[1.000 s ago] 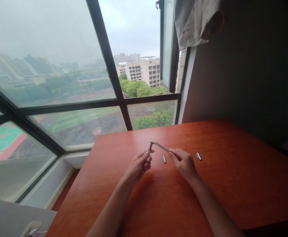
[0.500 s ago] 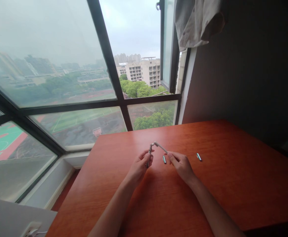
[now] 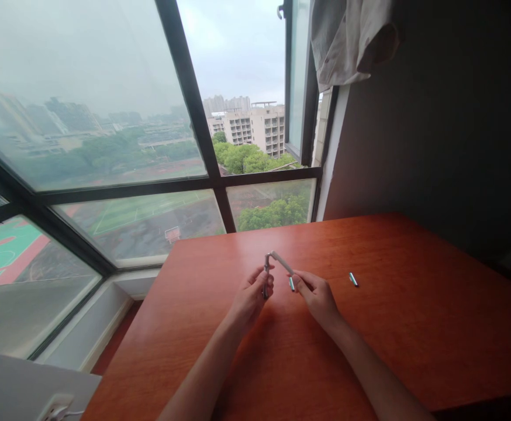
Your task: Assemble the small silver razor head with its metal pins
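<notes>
Both of my hands hold one small hinged metal tool (image 3: 275,261) above the reddish wooden table (image 3: 413,327). My left hand (image 3: 251,298) grips its grey arm, which stands nearly upright. My right hand (image 3: 314,295) pinches the end of the pale arm, which slopes down to the right from the joint. The two arms form a narrow upside-down V. A short metal pin (image 3: 291,284) lies on the table between my hands, partly behind my right fingers. A second short pin (image 3: 354,279) lies to the right of my right hand.
The table stands in a corner, with a large dark-framed window (image 3: 185,117) behind and to the left and a dark wall (image 3: 448,117) on the right. A pale cloth (image 3: 347,41) hangs above the window's right edge. A white socket (image 3: 54,407) sits at the bottom left.
My hands have drawn closer together. The tool's two arms have folded from a wide angle into a narrower one, and my right hand has moved left, near the middle pin.
</notes>
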Demonstrator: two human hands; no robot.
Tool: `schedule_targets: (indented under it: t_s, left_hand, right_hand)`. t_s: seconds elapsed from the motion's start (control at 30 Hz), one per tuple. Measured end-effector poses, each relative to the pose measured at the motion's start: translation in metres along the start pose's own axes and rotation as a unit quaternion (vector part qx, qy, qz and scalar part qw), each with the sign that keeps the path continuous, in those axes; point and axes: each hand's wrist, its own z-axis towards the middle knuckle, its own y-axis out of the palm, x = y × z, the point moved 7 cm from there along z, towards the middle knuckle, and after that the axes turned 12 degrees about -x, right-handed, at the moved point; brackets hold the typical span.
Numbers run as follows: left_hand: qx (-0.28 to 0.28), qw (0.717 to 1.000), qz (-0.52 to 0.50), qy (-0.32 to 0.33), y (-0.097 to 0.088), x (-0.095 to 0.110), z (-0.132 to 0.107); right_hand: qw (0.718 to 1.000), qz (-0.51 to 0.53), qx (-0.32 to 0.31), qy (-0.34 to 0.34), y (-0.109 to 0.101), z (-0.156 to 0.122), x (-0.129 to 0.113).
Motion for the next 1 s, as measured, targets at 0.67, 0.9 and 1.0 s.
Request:
schedule_targets:
  t_s: [0.67,0.9,1.0]
  left_hand:
    - [0.004,1.000,-0.014,0.018,0.001,0.001,0.000]
    - [-0.002,1.000,-0.020,0.016,0.001,-0.001,0.000]
    - [0.000,1.000,-0.022,0.017,0.001,0.000,0.000]
  right_hand:
    - [0.999,0.039,0.003,0.025,0.003,-0.001,0.011]
    - [0.999,0.030,0.003,0.026,0.002,0.000,0.012]
    - [0.999,0.028,0.011,0.029,0.001,-0.001,0.013]
